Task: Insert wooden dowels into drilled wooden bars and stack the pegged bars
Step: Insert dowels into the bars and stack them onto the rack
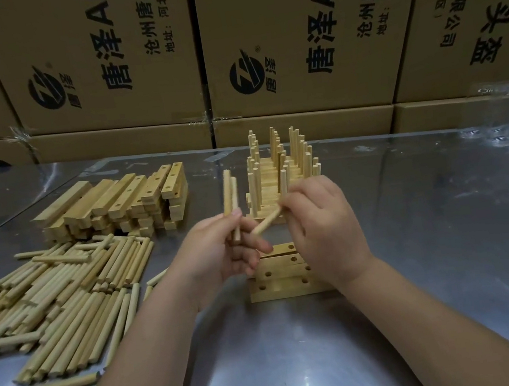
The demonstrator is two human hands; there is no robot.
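My left hand point(222, 250) and right hand point(320, 222) are bare: no gloves, rings or watch. Behind each hand the forearm is bare too, with no sleeve showing.

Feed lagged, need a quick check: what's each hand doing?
Left hand: closed on two dowels.
Right hand: closed on one dowel.

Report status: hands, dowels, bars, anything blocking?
Left hand grips two dowels upright; right hand pinches one dowel. Drilled bars below, holes empty. Nothing blocking.
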